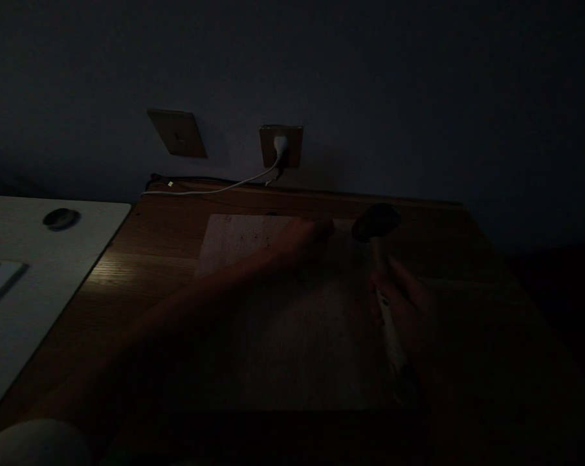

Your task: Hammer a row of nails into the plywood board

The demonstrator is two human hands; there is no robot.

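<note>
a dark disc is lying on a white surface at far left. on the wooden table, a pale board is lying flat. the left grip is occupying the board's far portion, fingers curling; whether it is grasping anything cannot be told in the dim light. to its right, the mallet is passing through the right grip, which is clasping the handle. the head is projecting beyond this grip, pointing wallward; the long axis is slanting slightly, butt trending near and right.
</note>
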